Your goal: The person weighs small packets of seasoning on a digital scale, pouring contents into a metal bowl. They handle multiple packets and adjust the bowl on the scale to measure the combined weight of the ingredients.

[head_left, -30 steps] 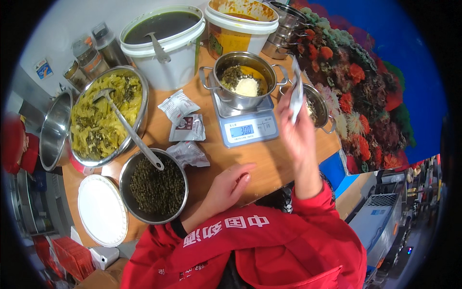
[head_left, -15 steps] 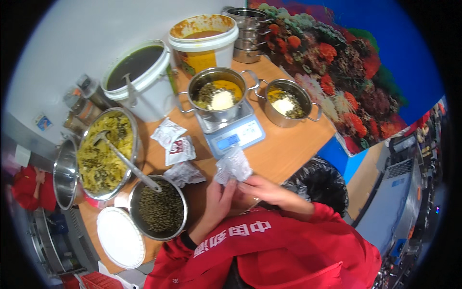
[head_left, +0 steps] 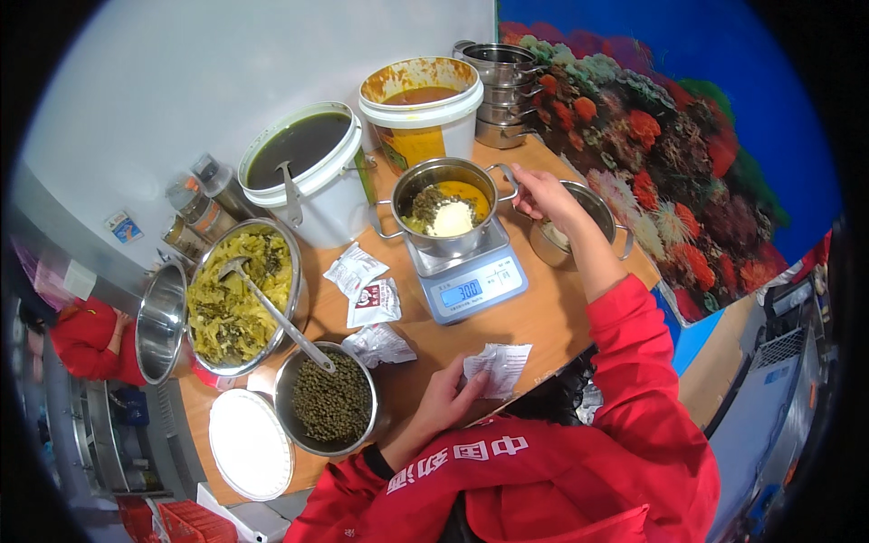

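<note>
My left hand (head_left: 444, 398) is closed on a small white-and-silver packet (head_left: 498, 369) near the table's front edge. My right hand (head_left: 548, 196) reaches across to the small steel pot (head_left: 444, 242), its fingers closed at the right-hand handle (head_left: 505, 181). That pot stands on a blue-grey digital scale (head_left: 480, 291) and contains orange liquid, greenish bits and a heap of pale powder. A second steel pot (head_left: 554, 249) sits to its right, partly hidden behind my right hand and forearm.
Left of the scale lie several packets (head_left: 373, 303). Nearby are bowls of green peppercorns (head_left: 330, 398) and chopped greens (head_left: 240, 312), a white lid (head_left: 249, 443) and an empty steel bowl (head_left: 161, 321). Two buckets (head_left: 339, 213) and stacked pots (head_left: 502, 95) stand behind. Someone in red (head_left: 86, 342) is at left.
My right hand has left the packet and moved forward to the handle of the pot on the scale. My left hand keeps the packet, now lower and to the right. The view has shifted.
</note>
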`<action>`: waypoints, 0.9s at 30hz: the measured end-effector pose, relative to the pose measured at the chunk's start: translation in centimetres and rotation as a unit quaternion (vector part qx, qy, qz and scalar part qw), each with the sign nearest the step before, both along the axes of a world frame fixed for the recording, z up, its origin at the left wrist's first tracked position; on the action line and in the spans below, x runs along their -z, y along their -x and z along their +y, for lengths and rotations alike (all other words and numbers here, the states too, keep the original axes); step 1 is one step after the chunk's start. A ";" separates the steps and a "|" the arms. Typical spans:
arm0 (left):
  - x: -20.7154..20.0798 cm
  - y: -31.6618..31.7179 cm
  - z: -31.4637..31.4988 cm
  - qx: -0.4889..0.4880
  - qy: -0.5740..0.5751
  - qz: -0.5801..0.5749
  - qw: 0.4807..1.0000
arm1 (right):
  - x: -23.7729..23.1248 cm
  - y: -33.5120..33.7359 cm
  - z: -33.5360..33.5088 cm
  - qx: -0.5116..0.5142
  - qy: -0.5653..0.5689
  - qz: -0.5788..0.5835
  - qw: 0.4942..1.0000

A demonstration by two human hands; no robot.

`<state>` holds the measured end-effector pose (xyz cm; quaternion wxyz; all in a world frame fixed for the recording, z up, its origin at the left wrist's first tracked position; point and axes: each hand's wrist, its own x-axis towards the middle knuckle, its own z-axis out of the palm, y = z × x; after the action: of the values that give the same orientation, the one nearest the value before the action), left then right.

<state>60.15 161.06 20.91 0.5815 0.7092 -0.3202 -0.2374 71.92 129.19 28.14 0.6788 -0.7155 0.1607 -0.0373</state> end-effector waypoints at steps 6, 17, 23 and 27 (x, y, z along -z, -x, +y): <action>-0.1 -0.4 0.1 -0.017 -0.027 -0.015 0.999 | 0.0 -3.0 -0.5 -0.101 0.031 0.044 0.993; 0.4 -0.6 0.0 -0.044 -0.022 -0.018 0.999 | -1.6 4.8 -0.4 0.065 -0.038 -0.051 0.996; -0.5 -0.4 0.0 -0.034 0.001 -0.003 0.999 | -3.7 10.6 -5.4 0.178 -0.009 -0.086 0.980; -0.9 -0.3 0.0 -0.034 -0.006 -0.008 0.999 | -2.4 12.5 -6.9 0.236 0.005 -0.090 0.968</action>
<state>60.47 161.04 21.80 0.5825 0.7248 -0.2993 -0.2139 59.44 122.25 30.53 0.6588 -0.6546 0.2627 -0.2617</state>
